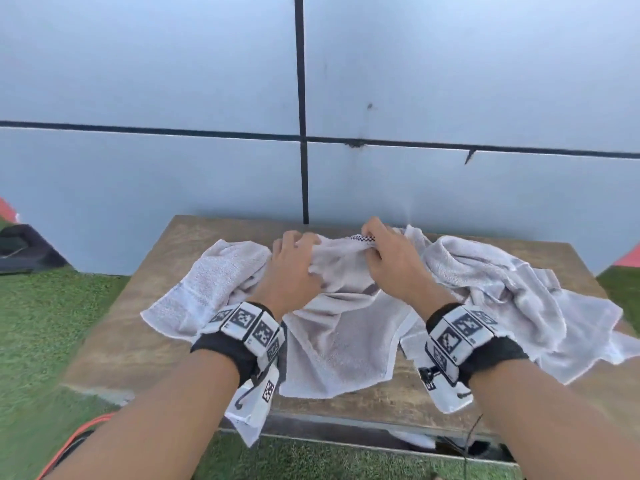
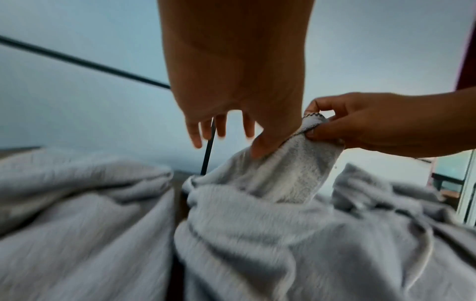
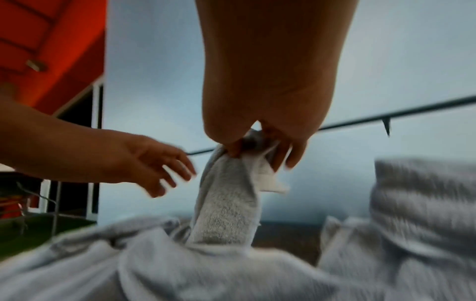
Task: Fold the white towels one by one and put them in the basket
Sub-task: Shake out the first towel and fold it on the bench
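Note:
Three white towels lie crumpled on a wooden table (image 1: 114, 341). The middle towel (image 1: 339, 337) drapes toward the front edge. My right hand (image 1: 384, 251) pinches its far corner, with the dark stitched hem, between thumb and fingers and holds it lifted (image 3: 255, 150). My left hand (image 1: 294, 258) is beside it, fingers spread and straight, its thumb touching the raised fold (image 2: 226, 140). The lifted towel (image 2: 296, 173) hangs as a narrow strip (image 3: 226, 209). Another towel (image 1: 207, 282) lies left, a third (image 1: 502, 289) right. No basket shows in any view.
A grey panelled wall (image 1: 450, 81) stands right behind the table. Green turf (image 1: 41, 323) surrounds it. An orange cable (image 1: 69, 441) runs at lower left, and a black object (image 1: 24, 247) sits on the ground far left. A red structure (image 3: 38, 40) appears in the right wrist view.

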{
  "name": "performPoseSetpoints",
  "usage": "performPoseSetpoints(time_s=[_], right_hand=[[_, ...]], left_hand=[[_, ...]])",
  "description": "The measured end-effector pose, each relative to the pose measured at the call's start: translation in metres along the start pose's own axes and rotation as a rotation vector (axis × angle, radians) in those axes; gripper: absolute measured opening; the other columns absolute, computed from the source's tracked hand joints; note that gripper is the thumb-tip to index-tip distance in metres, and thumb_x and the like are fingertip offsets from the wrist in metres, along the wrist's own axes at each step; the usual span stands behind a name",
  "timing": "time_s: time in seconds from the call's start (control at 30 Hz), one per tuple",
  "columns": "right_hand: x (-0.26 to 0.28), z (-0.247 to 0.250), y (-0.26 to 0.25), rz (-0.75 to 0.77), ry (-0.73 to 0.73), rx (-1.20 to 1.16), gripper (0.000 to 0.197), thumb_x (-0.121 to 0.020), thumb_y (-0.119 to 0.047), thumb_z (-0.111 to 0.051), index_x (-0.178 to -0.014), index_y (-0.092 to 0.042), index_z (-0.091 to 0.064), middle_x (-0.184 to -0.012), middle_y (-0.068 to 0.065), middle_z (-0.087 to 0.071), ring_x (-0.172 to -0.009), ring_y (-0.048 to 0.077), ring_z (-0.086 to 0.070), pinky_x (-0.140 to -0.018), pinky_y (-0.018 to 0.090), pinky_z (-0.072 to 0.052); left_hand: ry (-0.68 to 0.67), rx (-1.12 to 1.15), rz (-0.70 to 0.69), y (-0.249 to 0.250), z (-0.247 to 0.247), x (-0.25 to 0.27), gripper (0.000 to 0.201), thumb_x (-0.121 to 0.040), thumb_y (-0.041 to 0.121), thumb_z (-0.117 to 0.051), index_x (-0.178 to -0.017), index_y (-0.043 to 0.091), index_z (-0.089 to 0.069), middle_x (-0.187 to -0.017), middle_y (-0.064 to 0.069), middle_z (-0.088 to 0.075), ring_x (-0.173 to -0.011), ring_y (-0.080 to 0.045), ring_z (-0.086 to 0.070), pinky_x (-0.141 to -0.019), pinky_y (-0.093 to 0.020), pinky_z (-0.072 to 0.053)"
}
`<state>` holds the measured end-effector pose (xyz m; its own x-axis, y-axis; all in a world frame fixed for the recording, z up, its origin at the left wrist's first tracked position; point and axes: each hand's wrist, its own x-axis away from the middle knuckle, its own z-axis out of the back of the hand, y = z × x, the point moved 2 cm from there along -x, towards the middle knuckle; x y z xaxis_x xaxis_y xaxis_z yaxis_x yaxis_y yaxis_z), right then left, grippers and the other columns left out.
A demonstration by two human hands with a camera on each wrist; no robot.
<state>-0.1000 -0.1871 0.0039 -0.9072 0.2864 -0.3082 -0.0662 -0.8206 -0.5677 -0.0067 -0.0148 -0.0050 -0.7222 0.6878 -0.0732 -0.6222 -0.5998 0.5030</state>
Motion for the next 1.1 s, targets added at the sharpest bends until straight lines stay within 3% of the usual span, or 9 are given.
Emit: performPoseSetpoints(time_s=[0.13,0.23,0.33,0.47,0.57,0.63,0.77,0.97,1.1], right_hand=[[0.012,0.044,-0.054,0.257,-0.062,-0.189,0.033,-0.080,0.011,-0.042,-0.089,-0.021,-0.041,-0.082,-0.008,-0.045,-0.075,0.005,-0.040,-0.068,0.020,-0.033],[0.015,0.082,-0.071,0.321,0.035,-0.168,0.031,-0.077,0.015,-0.044,-0.088,-0.014,-0.049,-0.088,0.001,-0.047,-0.075,0.008,-0.042,-0.068,0.013,-0.032],[0.019,0.113,-0.072,0.290,0.128,-0.145,0.032,-0.078,0.012,-0.050,-0.092,-0.017,-0.054,-0.095,0.004,-0.048,-0.080,0.015,-0.047,-0.069,0.015,-0.032],[0.038,0.132,-0.074,0.126,-0.007,-0.226,0.036,-0.089,-0.002,-0.062,-0.114,-0.027,-0.055,-0.113,0.004,-0.056,-0.099,0.005,-0.053,-0.086,0.019,-0.041],[0.050,0.129,-0.078,-0.102,-0.148,-0.372,0.044,-0.094,-0.035,-0.062,-0.135,-0.030,-0.049,-0.123,-0.002,-0.057,-0.111,0.011,-0.055,-0.096,0.028,-0.042],[0.052,0.128,-0.082,-0.170,-0.168,-0.339,0.039,-0.095,-0.046,-0.057,-0.128,-0.024,-0.056,-0.114,-0.005,-0.062,-0.102,0.010,-0.059,-0.086,0.028,-0.043],[0.050,0.139,-0.090,-0.085,-0.109,-0.174,0.018,-0.094,-0.025,-0.066,-0.088,-0.009,-0.063,-0.074,-0.003,-0.058,-0.063,0.008,-0.049,-0.062,0.026,-0.037],[0.043,0.164,-0.095,0.029,0.097,-0.056,0.021,-0.084,-0.011,-0.074,-0.089,-0.014,-0.054,-0.076,0.001,-0.057,-0.068,0.016,-0.049,-0.060,0.019,-0.037],[0.040,0.160,-0.092,0.061,0.137,-0.019,0.034,-0.071,-0.006,-0.059,-0.067,-0.034,-0.041,-0.076,0.007,-0.065,-0.076,0.034,-0.059,-0.067,0.041,-0.048]], left_hand=[[-0.099,0.067,-0.230,0.050,0.043,0.001,0.079,-0.069,0.033,-0.071,-0.141,0.035,-0.037,-0.142,-0.002,-0.037,-0.132,-0.023,-0.035,-0.106,-0.035,-0.034],[-0.215,0.133,-0.175,0.078,0.075,0.005,0.033,-0.080,0.034,-0.078,-0.105,0.017,-0.065,-0.086,0.002,-0.065,-0.077,-0.008,-0.060,-0.063,-0.018,-0.042],[-0.177,0.178,-0.160,0.091,0.094,0.011,0.029,-0.081,0.037,-0.080,-0.077,0.013,-0.064,-0.056,0.008,-0.047,-0.045,-0.003,-0.041,-0.047,-0.018,-0.030],[-0.089,0.178,-0.232,0.106,0.100,0.025,0.025,-0.079,0.037,-0.081,-0.085,0.016,-0.068,-0.065,0.008,-0.057,-0.053,-0.004,-0.048,-0.055,-0.022,-0.037],[-0.073,0.240,-0.297,0.113,0.096,0.034,0.020,-0.077,0.029,-0.084,-0.085,0.018,-0.070,-0.071,0.002,-0.066,-0.060,-0.004,-0.055,-0.060,-0.026,-0.043],[-0.072,0.299,-0.317,0.117,0.094,0.038,0.023,-0.073,0.025,-0.087,-0.084,0.014,-0.070,-0.076,-0.006,-0.070,-0.064,-0.006,-0.056,-0.062,-0.031,-0.047],[-0.063,0.299,-0.335,0.123,0.102,0.039,0.038,-0.067,0.022,-0.092,-0.073,0.017,-0.055,-0.065,0.008,-0.050,-0.057,-0.002,-0.041,-0.054,-0.019,-0.032],[-0.130,0.249,-0.219,0.116,0.118,0.036,0.048,-0.076,0.030,-0.086,-0.108,0.018,-0.052,-0.096,-0.007,-0.065,-0.076,-0.016,-0.058,-0.066,-0.026,-0.045],[-0.126,0.153,-0.205,0.108,0.123,0.034,0.043,-0.076,0.042,-0.084,-0.089,0.008,-0.062,-0.073,0.002,-0.056,-0.063,-0.011,-0.050,-0.056,-0.017,-0.034]])
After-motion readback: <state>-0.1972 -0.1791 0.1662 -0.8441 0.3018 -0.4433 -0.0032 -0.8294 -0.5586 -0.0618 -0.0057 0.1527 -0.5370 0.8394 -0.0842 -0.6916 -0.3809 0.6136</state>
